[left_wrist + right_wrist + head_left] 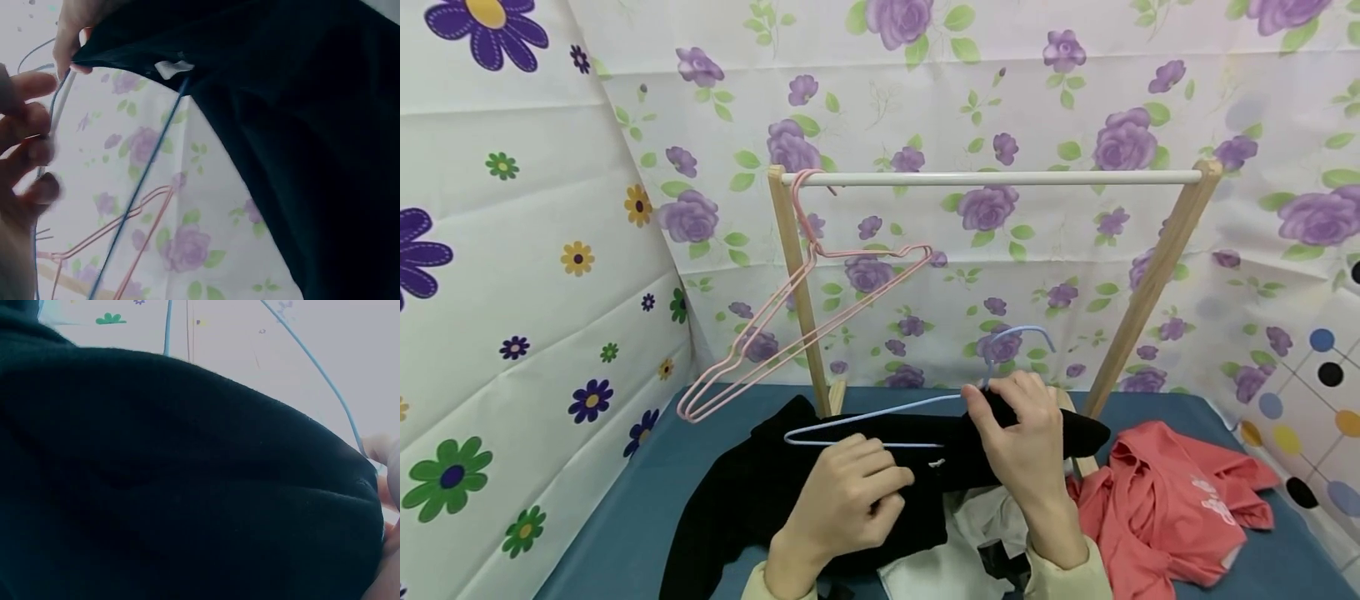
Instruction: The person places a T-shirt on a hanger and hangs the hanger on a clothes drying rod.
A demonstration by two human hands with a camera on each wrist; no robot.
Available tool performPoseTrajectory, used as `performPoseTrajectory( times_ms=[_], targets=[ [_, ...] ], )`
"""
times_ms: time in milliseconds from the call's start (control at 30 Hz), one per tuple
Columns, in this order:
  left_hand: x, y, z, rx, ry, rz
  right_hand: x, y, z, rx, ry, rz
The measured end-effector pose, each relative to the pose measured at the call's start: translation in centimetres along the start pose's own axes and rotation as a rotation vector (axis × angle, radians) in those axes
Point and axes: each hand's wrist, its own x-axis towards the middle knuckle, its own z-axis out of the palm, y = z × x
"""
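Note:
A black garment [730, 483] is spread across the front of the table, one long part trailing to the left. A light blue hanger [865, 414] has its right side inside the garment; its hook and left arm show outside. My right hand [1026, 442] pinches the garment together with the hanger just below the hook. In front of the garment is my left hand [850, 496], its fingers loosely bent and holding nothing. The left wrist view shows those fingers beside the hanger's wire, and a small white label [174, 69] at the garment's edge.
Two pink hangers [808, 250] hang at the left end of the rack's white rail [992, 178], held up by wooden posts. A coral-red garment [1180, 508] lies crumpled at the right. Grey-white cloth [970, 542] lies between my forearms. Flowered sheets stand around the blue table.

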Motion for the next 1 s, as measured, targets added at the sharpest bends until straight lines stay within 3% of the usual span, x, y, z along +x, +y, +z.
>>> performPoseTrajectory(
  times_ms=[133,233,500,767,1000],
  targets=[
    [-0.9,0.2,1.3,-0.064,-0.262,-0.174,0.2,0.5,-0.4,0.001,0.040,0.007],
    [-1.4,0.2,2.1,-0.094,-0.418,-0.269,0.3,0.8,-0.7,0.002,0.065,0.018],
    [-1.4,0.8,2.8,-0.170,-0.660,-0.421,0.3,1.4,-1.2,-0.004,0.113,0.045],
    [-1.3,0.9,2.0,-0.228,-0.806,-0.560,0.4,2.2,-1.6,-0.026,0.178,0.076],
    [-1.5,-0.8,-0.4,-0.166,-0.786,-0.603,0.5,3.0,-2.1,-0.040,0.203,0.092]
  ],
)
